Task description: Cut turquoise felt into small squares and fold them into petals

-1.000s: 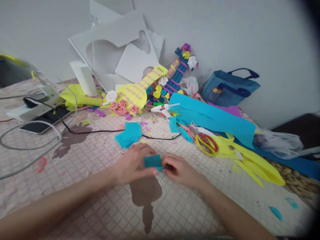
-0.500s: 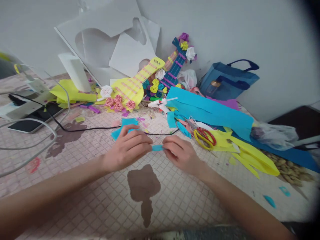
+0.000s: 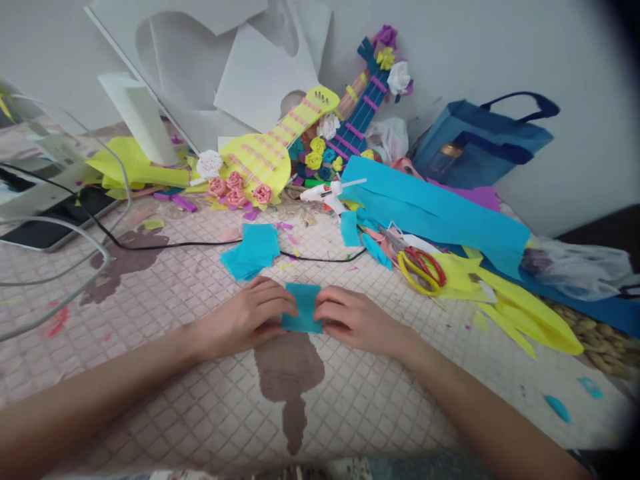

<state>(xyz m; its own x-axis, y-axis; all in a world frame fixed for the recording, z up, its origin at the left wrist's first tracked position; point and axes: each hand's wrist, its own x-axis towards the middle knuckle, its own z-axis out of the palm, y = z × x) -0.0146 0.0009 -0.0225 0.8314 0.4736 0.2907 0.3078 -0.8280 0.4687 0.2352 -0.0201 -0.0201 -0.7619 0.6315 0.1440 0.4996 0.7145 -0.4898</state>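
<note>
Between my two hands a small blue crepe-paper square (image 3: 303, 308) is spread fairly flat, just above or on the tiled-pattern tablecloth. My left hand (image 3: 249, 313) pinches its left edge, fingers closed with the thumb below. The right edge sits in the closed fingers of my right hand (image 3: 357, 319). Just beyond my left hand lies a stack of similar blue paper squares (image 3: 257, 248). What lies under the held square is hidden.
A white glue gun (image 3: 325, 193), red-and-yellow scissors (image 3: 420, 267) and a long blue paper sheet (image 3: 440, 210) lie at the back right. A yellow paper guitar (image 3: 265, 157) leans behind. A black cord (image 3: 200, 245) crosses the table; a phone (image 3: 60, 223) lies left.
The blue paper was partly folded, then showed as a narrow strip between my fingers; now it is opened out flat. My hands stay at its two sides. The camera view has shifted.
</note>
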